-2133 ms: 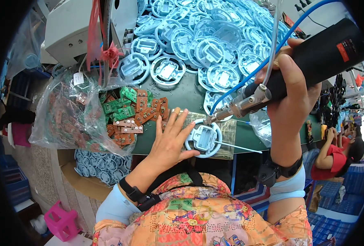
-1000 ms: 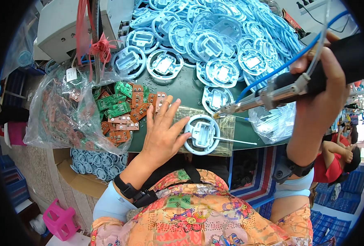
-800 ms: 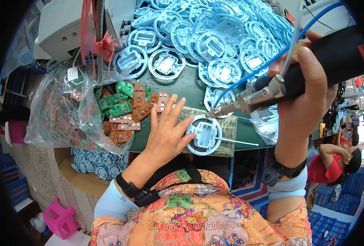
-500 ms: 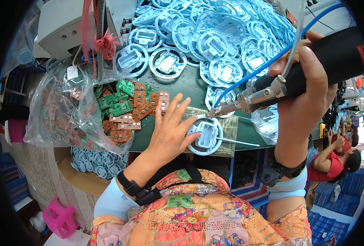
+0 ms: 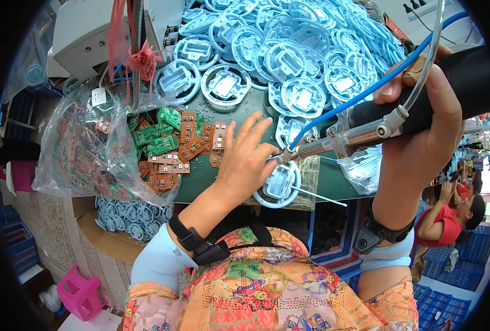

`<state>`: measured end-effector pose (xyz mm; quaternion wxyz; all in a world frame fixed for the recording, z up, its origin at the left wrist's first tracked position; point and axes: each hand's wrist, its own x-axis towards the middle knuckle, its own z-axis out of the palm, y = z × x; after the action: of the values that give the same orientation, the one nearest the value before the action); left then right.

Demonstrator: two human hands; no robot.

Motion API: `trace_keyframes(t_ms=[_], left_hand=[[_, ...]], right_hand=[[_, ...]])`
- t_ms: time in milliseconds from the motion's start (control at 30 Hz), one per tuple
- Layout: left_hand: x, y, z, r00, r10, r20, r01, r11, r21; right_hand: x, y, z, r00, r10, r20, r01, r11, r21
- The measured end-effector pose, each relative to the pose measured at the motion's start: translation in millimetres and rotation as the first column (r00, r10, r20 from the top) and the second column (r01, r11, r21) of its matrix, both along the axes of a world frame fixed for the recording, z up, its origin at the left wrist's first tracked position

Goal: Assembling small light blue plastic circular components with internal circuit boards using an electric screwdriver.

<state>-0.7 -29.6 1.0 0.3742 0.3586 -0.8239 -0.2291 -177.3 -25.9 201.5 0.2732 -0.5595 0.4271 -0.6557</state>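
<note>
Pale-blue plastic rings crowd a dark green desk (image 5: 239, 113) as a person presses the left hand (image 5: 248, 160) flat, fingers (image 5: 250, 122) spread apart, against one round blue housing (image 5: 281, 187) lying at the desk's near edge, with the thumb side touching its rim. The right hand (image 5: 427, 124) is wrapped tight around the black grip of a powered screwdriver (image 5: 377, 124), its fingers clamped on the barrel; the tool's metal tip points down-left and meets the housing just beside the left hand. A blue hose (image 5: 361, 94) and a clear tube run from the tool up toward the top right. A thin white rod (image 5: 319, 196) juts from the housing to the right. Just left of the left hand lies a scatter of small brown and green circuit boards (image 5: 170, 146), some spilling from a clear plastic bag (image 5: 85, 149). A heap of matching blue housings (image 5: 289, 49) fills the far side of the desk. A grey machine (image 5: 90, 33) stands at upper left, and another person in red (image 5: 449, 218) sits at far right.
</note>
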Motion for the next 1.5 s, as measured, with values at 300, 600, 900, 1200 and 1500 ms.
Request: trace_keyframes(t_ms=[300,600,900,1200,1500], left_hand=[[-14.6,0.8,9.0,1.000,-0.001,-0.022,0.002,0.999,0.052],[-5.8,1.2,1.6,0.995,0.072,0.070,-0.074,0.997,0.035],[-12.6,3.7,2.8,1.000,-0.019,0.013,0.017,0.992,0.128],[-8.2,-0.5,-0.9,0.994,0.021,0.109,-0.033,0.994,0.107],[25.3,13.4,13.5,0.978,-0.120,0.170,0.093,0.983,0.156]], right_hand=[[3.0,0.1,-3.1,1.000,-0.026,-0.003,0.026,1.000,-0.005],[2.6,0.4,-2.8,1.000,-0.005,0.021,0.006,1.000,-0.014],[7.4,-2.7,-6.7,0.993,-0.069,-0.091,0.064,0.997,-0.051],[1.3,4.4,2.7,0.990,-0.087,-0.108,0.087,0.996,-0.007],[-2.7,-5.0,-13.6,0.991,-0.069,-0.114,0.058,0.994,-0.098]])
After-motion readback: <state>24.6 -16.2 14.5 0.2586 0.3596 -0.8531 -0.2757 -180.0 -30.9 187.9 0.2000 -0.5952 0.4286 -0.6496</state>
